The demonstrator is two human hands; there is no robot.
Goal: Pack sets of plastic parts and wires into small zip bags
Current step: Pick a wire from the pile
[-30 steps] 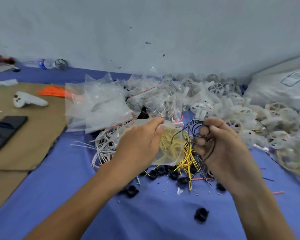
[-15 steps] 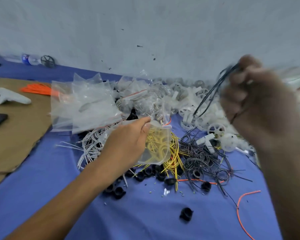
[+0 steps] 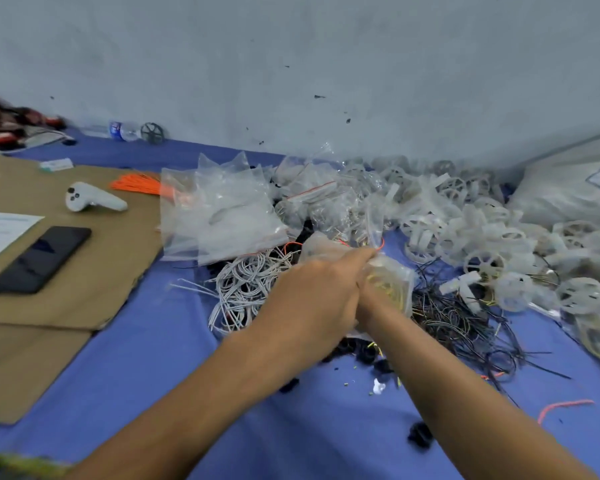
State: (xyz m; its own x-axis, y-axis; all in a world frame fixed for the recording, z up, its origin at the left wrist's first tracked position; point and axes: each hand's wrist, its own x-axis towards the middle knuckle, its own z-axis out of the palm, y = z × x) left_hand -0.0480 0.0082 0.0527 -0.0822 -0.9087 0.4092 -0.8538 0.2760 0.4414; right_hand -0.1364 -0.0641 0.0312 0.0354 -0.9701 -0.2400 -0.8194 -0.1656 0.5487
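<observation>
1. Logging from the remote station: left hand (image 3: 319,292) reaches forward over the blue cloth (image 3: 153,375), with its fingers (image 3: 361,258) curled onto the top of a small zip bag (image 3: 394,282).
2. The bag sits just past and right of those fingers, touching them. Its body hangs below the fingertips, and yellow wires (image 3: 387,291) show through the plastic.
3. Right hand (image 3: 369,301): only the wrist end is visible. It is tucked under the left hand, against the bag's near side. The fingers are hidden, so I cannot tell how they are set or what they hold.
4. Right of the fingers, beyond the bag, lies a loose tangle of black wires (image 3: 454,317). Farther right and behind that is a heap of white plastic wheels (image 3: 482,233).
5. Left of the fingers are coiled white wires (image 3: 246,289), with a pile of empty zip bags (image 3: 222,220) behind them.
6. Below the hands, black plastic caps (image 3: 361,351) lie scattered on the cloth.
7. Motion blur on both hands; the edges are soft.
</observation>
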